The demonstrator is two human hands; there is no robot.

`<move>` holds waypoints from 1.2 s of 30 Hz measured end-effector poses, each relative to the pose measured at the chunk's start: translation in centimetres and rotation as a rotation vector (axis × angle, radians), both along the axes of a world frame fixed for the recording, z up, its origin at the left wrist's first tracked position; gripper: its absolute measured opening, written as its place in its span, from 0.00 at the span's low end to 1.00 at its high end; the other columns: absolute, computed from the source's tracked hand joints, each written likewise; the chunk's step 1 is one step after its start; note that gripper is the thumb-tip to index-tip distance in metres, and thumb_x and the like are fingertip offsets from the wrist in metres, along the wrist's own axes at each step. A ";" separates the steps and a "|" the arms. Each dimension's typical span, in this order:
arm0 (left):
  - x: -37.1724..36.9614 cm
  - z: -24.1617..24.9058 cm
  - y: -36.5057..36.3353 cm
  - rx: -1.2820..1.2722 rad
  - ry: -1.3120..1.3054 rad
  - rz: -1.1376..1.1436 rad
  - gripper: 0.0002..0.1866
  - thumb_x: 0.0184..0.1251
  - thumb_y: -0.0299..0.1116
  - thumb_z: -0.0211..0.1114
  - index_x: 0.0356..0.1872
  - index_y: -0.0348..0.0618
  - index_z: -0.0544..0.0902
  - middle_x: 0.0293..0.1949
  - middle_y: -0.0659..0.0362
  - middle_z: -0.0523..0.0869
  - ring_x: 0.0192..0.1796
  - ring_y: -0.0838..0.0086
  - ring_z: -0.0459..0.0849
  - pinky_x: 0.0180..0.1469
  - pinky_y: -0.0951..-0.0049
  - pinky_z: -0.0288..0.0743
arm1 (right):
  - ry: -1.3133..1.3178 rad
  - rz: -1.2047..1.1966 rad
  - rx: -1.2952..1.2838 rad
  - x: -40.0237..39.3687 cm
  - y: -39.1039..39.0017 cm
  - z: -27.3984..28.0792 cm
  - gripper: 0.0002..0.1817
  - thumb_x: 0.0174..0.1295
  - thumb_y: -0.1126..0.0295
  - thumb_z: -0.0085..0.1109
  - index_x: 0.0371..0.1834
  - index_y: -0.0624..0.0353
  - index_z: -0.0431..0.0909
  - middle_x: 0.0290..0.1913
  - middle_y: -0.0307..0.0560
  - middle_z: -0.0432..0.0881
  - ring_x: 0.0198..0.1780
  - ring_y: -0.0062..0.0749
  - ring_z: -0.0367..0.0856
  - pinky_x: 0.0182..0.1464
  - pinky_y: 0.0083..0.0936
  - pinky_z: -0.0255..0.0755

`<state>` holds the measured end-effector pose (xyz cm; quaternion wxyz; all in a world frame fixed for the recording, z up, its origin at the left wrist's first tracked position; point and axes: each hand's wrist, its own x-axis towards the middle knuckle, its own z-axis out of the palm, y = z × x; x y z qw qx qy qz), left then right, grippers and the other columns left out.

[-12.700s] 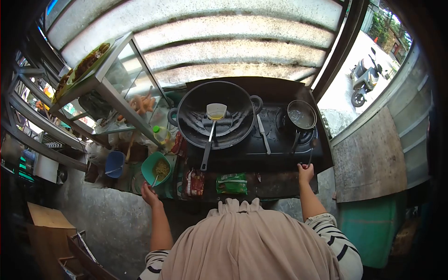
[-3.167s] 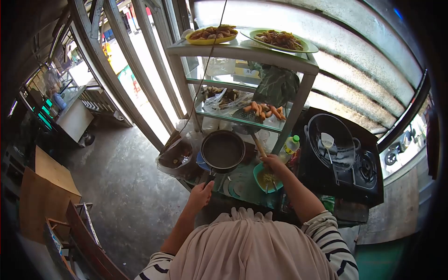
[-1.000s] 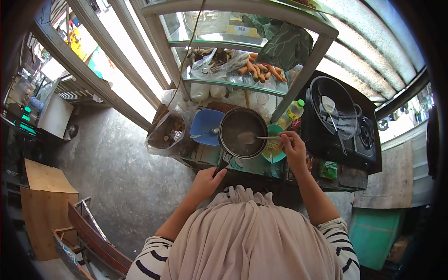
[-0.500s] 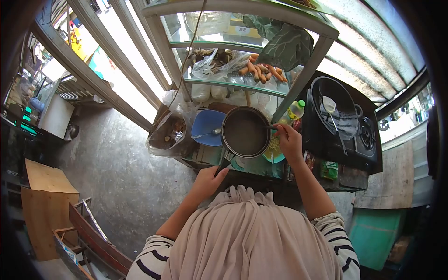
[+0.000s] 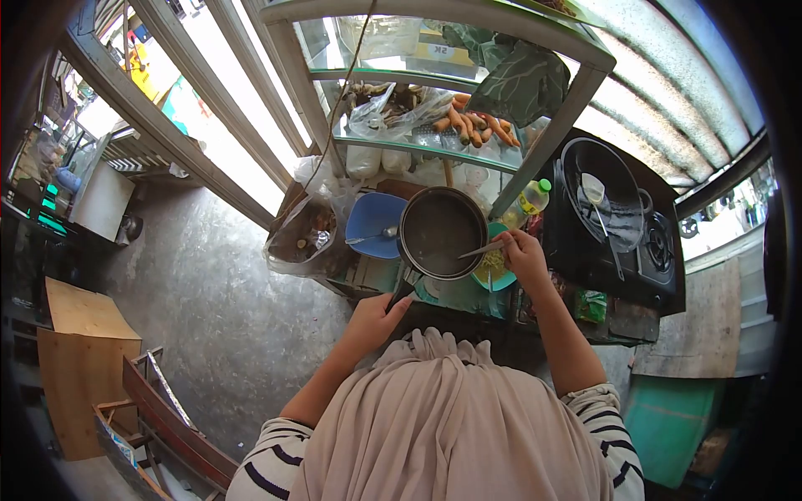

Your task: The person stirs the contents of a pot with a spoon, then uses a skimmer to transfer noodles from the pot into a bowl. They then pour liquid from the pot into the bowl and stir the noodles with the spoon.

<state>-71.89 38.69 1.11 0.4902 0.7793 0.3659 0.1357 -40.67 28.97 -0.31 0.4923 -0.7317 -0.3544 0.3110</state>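
Observation:
My left hand (image 5: 378, 321) is closed round the black handle of a saucepan (image 5: 443, 271), which is held out over the counter. Cloudy, greyish liquid (image 5: 439, 230) shows inside the pan. A slim, stick-like utensil (image 5: 482, 249) is pinched in the fingers of my right hand (image 5: 525, 257), and its tip reaches over the pan's right rim into the pan. Just left of the pan stands a blue bowl (image 5: 363, 219) with a metal spoon (image 5: 387, 233) in it. Partly hidden behind the pan and my right hand is a green bowl (image 5: 504, 282) of yellowish food.
A black wok (image 5: 576, 159) with a ladle sits on the gas stove (image 5: 660, 280) at right. Close by stands a yellow bottle (image 5: 535, 197). Carrots (image 5: 476, 127) lie on the glass cabinet's shelf behind. A plastic bag (image 5: 288, 250) is at the counter's left end.
My right hand has tilted the utensil, so more of it now shows, its tip lying lower and inside the pan. The pan and my left hand have barely moved.

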 end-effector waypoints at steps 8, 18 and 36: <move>0.0 -0.3 -0.1 0.028 0.007 -0.008 0.24 0.71 0.48 0.58 0.26 0.34 0.76 0.18 0.56 0.77 0.22 0.71 0.72 0.27 0.67 0.66 | 0.140 -0.075 0.251 -0.6 -0.2 3.0 0.12 0.73 0.67 0.50 0.44 0.63 0.82 0.26 0.34 0.77 0.18 0.10 0.65 0.20 0.13 0.58; -0.2 -0.4 -0.1 0.066 0.013 -0.005 0.24 0.71 0.48 0.58 0.26 0.33 0.76 0.17 0.54 0.75 0.22 0.71 0.70 0.27 0.67 0.64 | -0.292 -0.032 0.074 -1.5 -0.3 3.4 0.10 0.69 0.69 0.55 0.41 0.64 0.83 0.29 0.48 0.82 0.33 0.26 0.78 0.40 0.23 0.70; -0.4 -0.2 -0.2 0.042 0.024 -0.010 0.25 0.71 0.49 0.58 0.25 0.33 0.75 0.17 0.56 0.75 0.21 0.72 0.70 0.26 0.68 0.64 | 0.005 -0.098 0.295 -0.9 -0.4 3.1 0.12 0.72 0.67 0.53 0.46 0.64 0.83 0.29 0.33 0.77 0.18 0.10 0.65 0.20 0.13 0.58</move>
